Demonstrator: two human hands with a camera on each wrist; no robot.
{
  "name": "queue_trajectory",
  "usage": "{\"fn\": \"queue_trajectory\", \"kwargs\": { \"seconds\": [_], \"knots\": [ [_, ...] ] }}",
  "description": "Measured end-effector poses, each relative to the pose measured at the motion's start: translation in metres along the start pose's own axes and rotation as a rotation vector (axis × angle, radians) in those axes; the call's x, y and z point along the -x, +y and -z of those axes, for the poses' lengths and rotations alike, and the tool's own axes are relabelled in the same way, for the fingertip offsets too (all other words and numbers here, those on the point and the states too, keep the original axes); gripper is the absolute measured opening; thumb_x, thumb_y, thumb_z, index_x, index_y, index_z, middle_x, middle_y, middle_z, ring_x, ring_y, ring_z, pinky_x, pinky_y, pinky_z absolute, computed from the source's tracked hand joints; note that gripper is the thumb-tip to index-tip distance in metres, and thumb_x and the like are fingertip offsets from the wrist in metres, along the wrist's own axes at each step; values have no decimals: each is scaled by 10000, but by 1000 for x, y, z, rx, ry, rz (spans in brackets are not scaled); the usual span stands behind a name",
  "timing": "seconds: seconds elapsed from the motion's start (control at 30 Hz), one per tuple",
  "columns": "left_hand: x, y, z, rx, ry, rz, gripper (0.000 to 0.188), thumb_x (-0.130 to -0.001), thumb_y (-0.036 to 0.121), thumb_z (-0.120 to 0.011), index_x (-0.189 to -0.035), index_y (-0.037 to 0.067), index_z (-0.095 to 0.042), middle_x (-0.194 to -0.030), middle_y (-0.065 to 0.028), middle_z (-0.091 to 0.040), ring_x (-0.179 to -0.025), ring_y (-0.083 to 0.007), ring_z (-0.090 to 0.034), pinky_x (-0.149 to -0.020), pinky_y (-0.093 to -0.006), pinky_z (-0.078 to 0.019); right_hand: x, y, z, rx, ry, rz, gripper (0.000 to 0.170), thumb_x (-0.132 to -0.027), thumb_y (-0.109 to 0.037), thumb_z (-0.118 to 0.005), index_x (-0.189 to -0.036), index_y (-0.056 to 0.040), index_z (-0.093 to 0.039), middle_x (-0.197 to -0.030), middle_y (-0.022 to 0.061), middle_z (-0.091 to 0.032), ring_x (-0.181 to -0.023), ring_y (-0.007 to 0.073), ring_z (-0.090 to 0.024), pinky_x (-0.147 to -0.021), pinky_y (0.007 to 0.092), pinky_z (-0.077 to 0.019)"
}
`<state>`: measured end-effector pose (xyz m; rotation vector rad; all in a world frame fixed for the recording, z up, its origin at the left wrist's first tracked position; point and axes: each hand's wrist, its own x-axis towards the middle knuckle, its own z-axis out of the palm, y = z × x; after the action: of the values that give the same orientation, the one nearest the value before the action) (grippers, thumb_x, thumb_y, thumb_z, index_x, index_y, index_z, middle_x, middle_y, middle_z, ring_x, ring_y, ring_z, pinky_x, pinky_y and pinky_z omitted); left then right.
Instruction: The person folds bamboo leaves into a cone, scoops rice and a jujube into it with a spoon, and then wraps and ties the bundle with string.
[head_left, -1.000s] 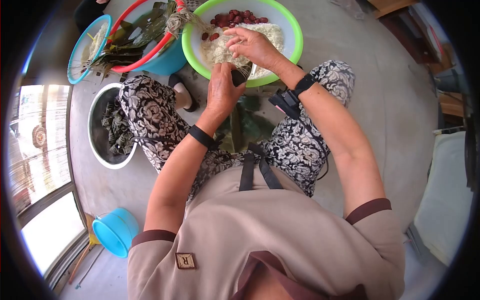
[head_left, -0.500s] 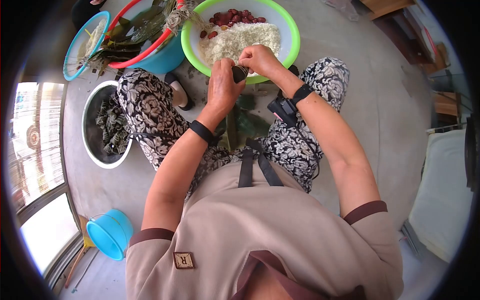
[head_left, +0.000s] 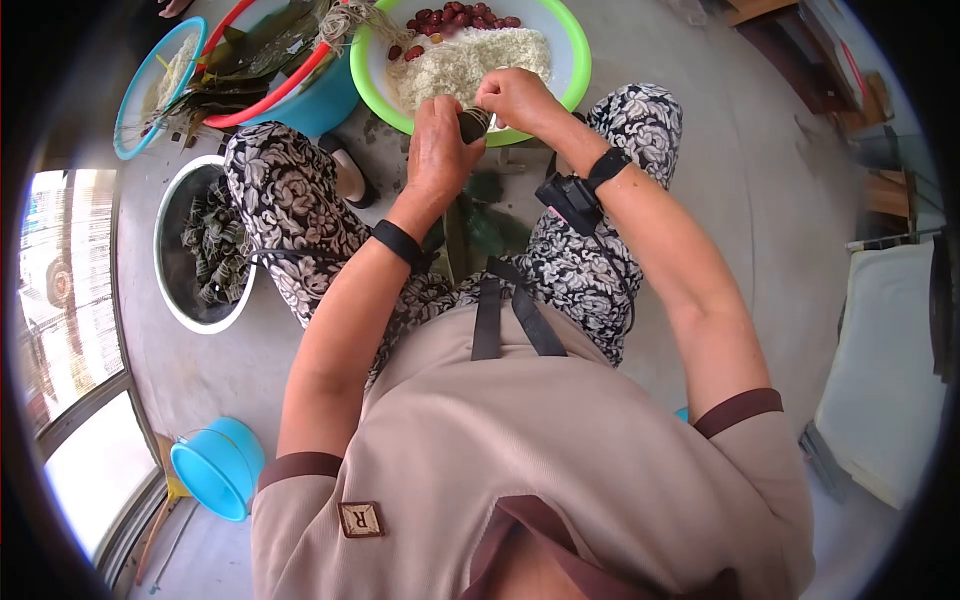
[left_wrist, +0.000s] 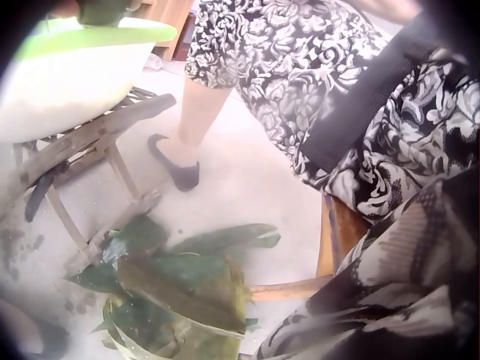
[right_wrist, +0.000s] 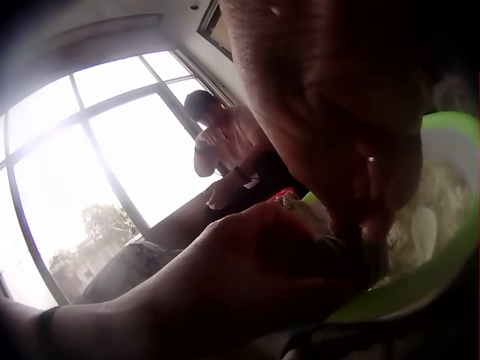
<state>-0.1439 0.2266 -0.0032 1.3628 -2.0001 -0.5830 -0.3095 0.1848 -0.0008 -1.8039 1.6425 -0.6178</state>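
Note:
In the head view my left hand (head_left: 438, 150) grips a dark leaf-wrapped zongzi (head_left: 473, 124) with pale string wound around it. The right hand (head_left: 522, 100) is close beside it, thumb and fingers pinched together on the string at its right end. Both hands are over the near rim of a green-rimmed basin (head_left: 583, 62) holding white rice (head_left: 500, 58) and red dates (head_left: 465, 17). From the right wrist, both hands show dark against the light, fingertips meeting at the zongzi, which is mostly hidden. A white spoon (right_wrist: 424, 234) lies in the rice.
A red-rimmed blue tub (head_left: 335, 95) of long leaves, with string (head_left: 345, 25) over its rim, stands left of the basin. Wrapped zongzi (head_left: 215, 240) fill a white-rimmed basin by the left leg. Green leaves (left_wrist: 180, 285) lie low between the legs. Another person (right_wrist: 225, 135) sits by the window.
My right hand, raised with fingers spread over the rice a second ago, has come down to pinch at the zongzi's end. The left hand keeps its grip. The head view has shifted slightly.

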Motion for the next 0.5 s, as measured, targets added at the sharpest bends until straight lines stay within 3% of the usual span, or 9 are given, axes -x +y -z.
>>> {"fn": "queue_trajectory", "kwargs": {
  "seconds": [0.07, 0.1, 0.17, 0.3, 0.4, 0.5],
  "knots": [
    [-1, -1, 0, 25, -1, 51, 432, -675, 133, -762, -982, 2, -488, -951, -207, -523, -915, -392, -545, -778, -446, -466, 1, -3, 0, -332, -59, -46, 144, -800, -175, -643, -800, -34, -671, -671, 76, -666, -638, 165, -654, -595, 318, -506],
    [-2, -1, 0, 24, 1, 51, 432, -675, 133, -762, -982, 2, -488, -951, -207, -523, -915, -392, -545, -778, -446, -466, 4, -7, 0, -332, -60, -43, 144, -800, -175, -643, -800, -34, -671, -671, 76, -666, -638, 165, -654, -595, 318, -506],
    [-4, 0, 1, 81, -54, 151, 420, -690, 183, -768, -951, -6, -498, -913, -207, -553, -863, -389, -571, -752, -452, -472, 12, -15, 1, -598, -103, -99, 124, -845, -116, -618, -859, 7, -623, -746, 42, -647, -567, 86, -550, -530, 242, -456],
    [-1, 6, 4, 199, -103, 228, 411, -713, 232, -771, -922, -5, -507, -858, -189, -585, -796, -376, -603, -732, -455, -480, 6, -14, -9, -573, -139, -56, 123, -852, -123, -613, -865, -1, -620, -764, 49, -656, -569, 87, -545, -521, 242, -446],
    [-7, 3, 13, 115, -172, 176, 433, -731, 285, -776, -948, -14, -551, -864, -193, -635, -815, -361, -639, -732, -449, -491, 0, -10, -12, -337, -105, -9, 128, -830, -148, -607, -851, -27, -642, -745, 64, -684, -624, 156, -618, -597, 307, -498],
    [-26, -11, 32, 129, -437, 102, 414, -766, 293, -757, -1014, -14, -631, -901, -226, -678, -869, -364, -662, -745, -434, -511, -3, -10, -14, -213, -56, 67, 133, -827, -149, -606, -855, -26, -649, -740, 69, -694, -650, 174, -636, -606, 315, -503]
  ]
}}
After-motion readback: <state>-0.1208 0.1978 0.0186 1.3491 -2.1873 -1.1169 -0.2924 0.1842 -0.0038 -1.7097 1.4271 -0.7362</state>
